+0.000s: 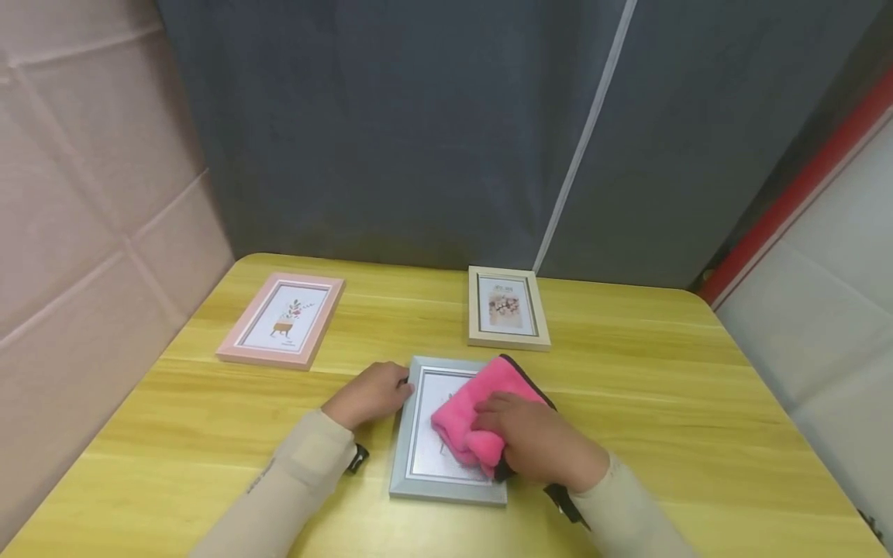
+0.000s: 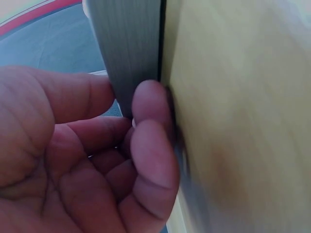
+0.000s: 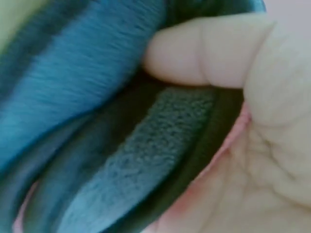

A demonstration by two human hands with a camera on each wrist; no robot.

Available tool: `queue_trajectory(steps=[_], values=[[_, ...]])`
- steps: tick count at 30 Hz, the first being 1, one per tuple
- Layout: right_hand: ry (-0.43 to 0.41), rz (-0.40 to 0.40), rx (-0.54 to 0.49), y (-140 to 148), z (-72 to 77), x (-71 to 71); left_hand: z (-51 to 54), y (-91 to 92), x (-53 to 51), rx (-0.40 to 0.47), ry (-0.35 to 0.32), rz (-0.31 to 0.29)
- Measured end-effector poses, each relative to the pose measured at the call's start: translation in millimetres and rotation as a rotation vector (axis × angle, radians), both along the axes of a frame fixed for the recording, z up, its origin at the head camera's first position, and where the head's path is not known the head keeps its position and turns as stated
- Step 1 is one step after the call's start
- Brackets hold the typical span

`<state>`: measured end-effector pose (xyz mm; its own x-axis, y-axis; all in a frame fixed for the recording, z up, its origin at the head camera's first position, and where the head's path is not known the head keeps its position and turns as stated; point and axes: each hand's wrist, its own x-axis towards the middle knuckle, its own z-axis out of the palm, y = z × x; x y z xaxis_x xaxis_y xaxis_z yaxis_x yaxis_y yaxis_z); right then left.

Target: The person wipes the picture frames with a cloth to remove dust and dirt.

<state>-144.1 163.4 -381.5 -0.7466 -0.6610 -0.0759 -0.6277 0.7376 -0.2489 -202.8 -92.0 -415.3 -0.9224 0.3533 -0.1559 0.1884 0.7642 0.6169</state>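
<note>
A grey-blue picture frame lies flat near the table's front edge. At its upper left edge my left hand grips the side; in the left wrist view the thumb and curled fingers of that hand hold the grey frame edge. My right hand holds a folded pink cloth against the right part of the picture, hiding some of it. In the right wrist view the thumb of the hand presses on the cloth's folds, which look blue-grey with dark edging.
A pink picture frame lies at the back left of the yellow wooden table. A cream picture frame lies at the back, right of centre. Behind the table hangs a dark grey curtain; pale walls stand at both sides.
</note>
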Motion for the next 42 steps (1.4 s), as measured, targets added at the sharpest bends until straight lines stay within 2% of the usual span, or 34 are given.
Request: queue_trajectory(steps=[8, 11, 14, 18, 23, 27, 34, 39, 42], values=[[-0.025, -0.117, -0.128, 6.4, -15.2, -20.4, 0.0, -7.2, -2.3, 0.014, -0.072, -0.008], [0.005, -0.145, -0.141, 4.7, -17.2, -24.2, 3.4, -12.4, -0.1, -0.042, -0.102, -0.069], [0.016, -0.153, -0.152, 3.7, -16.6, -25.8, 10.1, -15.8, 6.5, -0.130, -0.133, -0.143], [0.026, -0.198, -0.147, 5.4, -12.8, -25.7, 18.2, -15.3, 15.5, -0.205, -0.123, -0.222], [0.099, -0.315, -0.103, 10.8, -10.3, -25.4, 20.8, -8.3, 19.9, -0.202, -0.096, -0.263], [0.091, -0.363, -0.092, 10.8, -12.8, -28.0, 19.9, -3.6, 20.6, -0.185, -0.092, -0.289], [0.017, -0.290, -0.056, -9.8, -11.1, -43.5, 19.0, -5.0, 19.2, -0.164, -0.104, -0.296], [-0.036, -0.241, 0.047, -35.4, -3.0, -52.4, 19.2, -8.1, 19.2, -0.151, -0.105, -0.284], [-0.037, -0.199, 0.090, -51.2, -0.2, -57.4, 20.8, -9.1, 19.2, -0.179, -0.101, -0.275]])
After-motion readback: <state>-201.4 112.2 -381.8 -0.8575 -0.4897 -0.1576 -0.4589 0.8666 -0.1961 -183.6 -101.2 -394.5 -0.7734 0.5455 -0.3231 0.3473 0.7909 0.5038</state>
